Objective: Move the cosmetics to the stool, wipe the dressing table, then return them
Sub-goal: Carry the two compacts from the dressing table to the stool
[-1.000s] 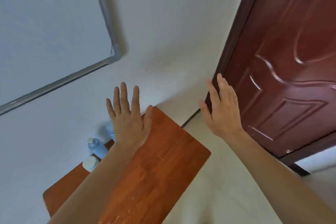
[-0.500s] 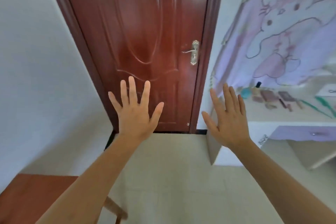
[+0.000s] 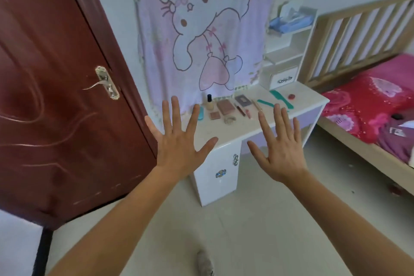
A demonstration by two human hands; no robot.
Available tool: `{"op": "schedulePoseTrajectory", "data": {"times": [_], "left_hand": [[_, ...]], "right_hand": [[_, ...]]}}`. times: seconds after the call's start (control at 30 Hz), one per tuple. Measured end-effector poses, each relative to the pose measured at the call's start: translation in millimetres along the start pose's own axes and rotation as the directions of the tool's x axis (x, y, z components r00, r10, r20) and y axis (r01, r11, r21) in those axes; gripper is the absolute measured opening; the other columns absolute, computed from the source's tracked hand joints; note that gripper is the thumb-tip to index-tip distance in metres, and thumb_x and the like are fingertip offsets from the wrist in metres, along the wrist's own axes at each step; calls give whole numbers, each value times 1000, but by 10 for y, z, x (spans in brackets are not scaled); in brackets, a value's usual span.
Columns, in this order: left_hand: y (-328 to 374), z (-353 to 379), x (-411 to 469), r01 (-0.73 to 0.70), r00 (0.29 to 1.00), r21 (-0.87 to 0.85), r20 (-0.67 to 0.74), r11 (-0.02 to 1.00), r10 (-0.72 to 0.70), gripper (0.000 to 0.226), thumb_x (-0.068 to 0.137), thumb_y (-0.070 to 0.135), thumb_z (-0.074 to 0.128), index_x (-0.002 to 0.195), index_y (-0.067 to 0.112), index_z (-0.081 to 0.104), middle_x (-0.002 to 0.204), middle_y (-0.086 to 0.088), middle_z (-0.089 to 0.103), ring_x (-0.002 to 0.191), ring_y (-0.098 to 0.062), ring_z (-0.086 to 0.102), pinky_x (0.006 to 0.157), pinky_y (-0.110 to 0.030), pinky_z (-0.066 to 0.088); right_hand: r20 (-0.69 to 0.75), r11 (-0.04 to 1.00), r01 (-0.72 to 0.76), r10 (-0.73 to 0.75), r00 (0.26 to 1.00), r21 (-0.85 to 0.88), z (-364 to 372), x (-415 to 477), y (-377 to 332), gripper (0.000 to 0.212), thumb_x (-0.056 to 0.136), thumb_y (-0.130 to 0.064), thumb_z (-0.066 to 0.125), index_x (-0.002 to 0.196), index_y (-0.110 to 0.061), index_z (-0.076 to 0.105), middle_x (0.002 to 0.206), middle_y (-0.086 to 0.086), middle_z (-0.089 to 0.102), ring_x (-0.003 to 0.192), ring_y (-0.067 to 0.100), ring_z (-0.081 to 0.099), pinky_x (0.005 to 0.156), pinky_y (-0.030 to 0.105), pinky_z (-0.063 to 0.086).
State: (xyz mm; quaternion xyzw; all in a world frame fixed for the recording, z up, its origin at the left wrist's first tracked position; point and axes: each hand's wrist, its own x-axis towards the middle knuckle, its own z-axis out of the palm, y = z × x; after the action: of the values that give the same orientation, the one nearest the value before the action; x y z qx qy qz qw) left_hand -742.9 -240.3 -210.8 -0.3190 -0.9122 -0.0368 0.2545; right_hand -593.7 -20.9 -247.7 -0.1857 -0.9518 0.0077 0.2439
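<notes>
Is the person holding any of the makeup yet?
No. Both the left hand and the right hand are spread open and empty, and the cosmetics lie on the dressing table.

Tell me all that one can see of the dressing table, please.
The dressing table is white, looks like glossy painted board, with lilac panels under the top. Its left pedestal has doors or drawers with metal handles. At the back right stands a small shelf tower with a drawer. A cartoon cloth hangs behind it, down to the top. On the top lie cosmetics, teal combs and a small red thing. It stands on the floor between door and bed. No hand touches it.
</notes>
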Motion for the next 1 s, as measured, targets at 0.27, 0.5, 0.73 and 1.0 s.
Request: {"op": "schedulePoseTrajectory", "data": {"times": [0.27,0.5,0.73,1.0], "left_hand": [[546,1105,1351,-91,996,-116,6,989,93,91,83,83,27,155,29,13,161,-18,-8,148,-37,-8,108,-73,-5],[685,1667,2763,-67,993,-134,92,989,80,92,83,84,16,156,30,4,161,-19,-11,148,-37,-14,110,-71,-4],[885,2297,3483,-91,987,-198,114,976,115,86,87,78,19,156,28,10,162,-17,-7,149,-35,-10,115,-63,-1],[1271,3580,3544,115,865,-118,499,986,-41,94,80,86,14,155,30,-1,160,-15,-19,147,-33,-20,115,-62,-6]], "right_hand": [[81,990,-64,74,994,-128,659,1089,946,77,96,-69,17,158,-27,-5,165,10,-13,152,28,-11,122,56,5],[98,988,-99,111,989,-118,938,2541,1506,76,96,-71,16,158,-31,-4,165,7,-15,152,26,-12,122,55,7],[144,994,-102,104,984,-26,1542,3209,1933,77,95,-72,19,156,-34,-11,164,4,-18,151,25,-14,123,47,2],[365,988,-26,-32,930,154,2835,3786,2569,74,100,-61,27,156,-32,-12,164,4,-19,152,29,-4,122,51,17]]}}
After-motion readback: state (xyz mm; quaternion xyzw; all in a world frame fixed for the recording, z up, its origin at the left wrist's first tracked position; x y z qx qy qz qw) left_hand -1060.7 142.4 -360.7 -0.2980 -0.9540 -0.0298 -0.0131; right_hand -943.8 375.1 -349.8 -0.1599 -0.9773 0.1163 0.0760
